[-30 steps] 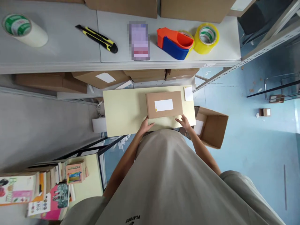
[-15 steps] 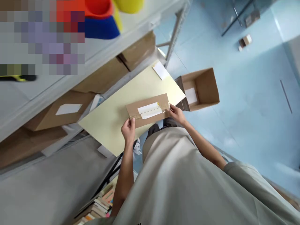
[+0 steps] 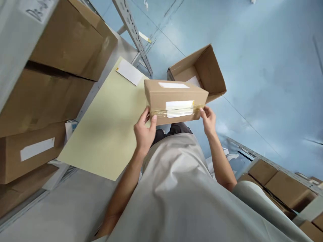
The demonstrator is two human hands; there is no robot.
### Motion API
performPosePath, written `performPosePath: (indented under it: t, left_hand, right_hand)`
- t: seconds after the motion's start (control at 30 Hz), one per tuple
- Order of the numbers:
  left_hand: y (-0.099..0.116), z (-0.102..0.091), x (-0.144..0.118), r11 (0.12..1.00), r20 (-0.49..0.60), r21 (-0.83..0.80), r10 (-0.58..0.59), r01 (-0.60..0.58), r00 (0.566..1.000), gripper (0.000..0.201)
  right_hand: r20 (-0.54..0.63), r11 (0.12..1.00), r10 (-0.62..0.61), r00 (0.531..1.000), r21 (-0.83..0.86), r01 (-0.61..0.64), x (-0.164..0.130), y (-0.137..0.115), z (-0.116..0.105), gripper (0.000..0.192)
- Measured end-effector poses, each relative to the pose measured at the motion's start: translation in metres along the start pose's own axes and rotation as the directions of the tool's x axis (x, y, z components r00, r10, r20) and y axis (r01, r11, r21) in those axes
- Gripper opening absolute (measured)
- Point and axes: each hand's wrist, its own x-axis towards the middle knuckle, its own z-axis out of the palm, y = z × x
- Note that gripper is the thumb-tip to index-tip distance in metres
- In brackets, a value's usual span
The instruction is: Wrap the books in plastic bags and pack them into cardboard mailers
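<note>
The left hand [image 3: 144, 131] and the right hand [image 3: 209, 118] each press one end of the small taped box [image 3: 176, 101], so the grip is closed on it from both sides and it hangs in the air. Behind the grip stands an open carton [image 3: 202, 72]; to its left lies the pale yellow bench [image 3: 108, 117]. The box looks sealed and labelled already, so only the setting down seems to be left.

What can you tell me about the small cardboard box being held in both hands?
The sealed cardboard box is small, brown and rectangular, with a white label on its top face and another on the near side, crossed by a strip of clear tape. It is lifted off the pale yellow board and tilted. The left hand grips its left end and the right hand its right end. An open carton lies behind it.
</note>
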Motion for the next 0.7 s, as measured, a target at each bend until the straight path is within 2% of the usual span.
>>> performPosePath:
  t: [0.1,0.17,0.23,0.33,0.43,0.53,0.6,0.7]
  left_hand:
    - [0.022,0.074,0.041,0.989,0.111,0.075,0.119,-0.127,0.987,0.062]
    - [0.028,0.129,0.077,0.972,0.199,0.128,0.167,-0.195,0.966,0.059]
    - [0.026,0.188,0.118,0.962,0.285,0.165,0.166,-0.219,0.944,0.059]
    - [0.009,0.273,0.181,0.959,0.398,0.212,0.091,-0.188,0.913,0.062]
    - [-0.025,0.343,0.239,0.955,0.483,0.273,-0.028,-0.12,0.875,0.065]
    - [-0.072,0.394,0.293,0.952,0.572,0.287,-0.079,-0.109,0.816,0.07]
    - [-0.113,0.42,0.328,0.949,0.618,0.296,-0.1,-0.113,0.78,0.075]
    - [-0.184,0.446,0.378,0.934,0.627,0.352,-0.188,-0.059,0.756,0.076]
  right_hand:
    - [-0.12,0.994,0.095,0.988,0.056,-0.089,0.061,0.017,-0.043,0.057]
    - [-0.196,0.972,0.216,0.956,0.137,-0.191,0.099,0.038,-0.064,0.054]
    - [-0.268,0.93,0.342,0.901,0.233,-0.284,0.134,0.067,-0.075,0.049]
    - [-0.372,0.876,0.465,0.803,0.326,-0.356,0.18,0.12,-0.073,0.04]
    - [-0.437,0.849,0.526,0.73,0.327,-0.415,0.217,0.179,-0.056,0.039]
    - [-0.451,0.836,0.546,0.706,0.246,-0.49,0.249,0.242,-0.032,0.043]
    - [-0.448,0.835,0.536,0.716,0.154,-0.528,0.272,0.286,-0.014,0.045]
    - [-0.378,0.839,0.505,0.776,0.003,-0.544,0.311,0.347,0.016,0.053]
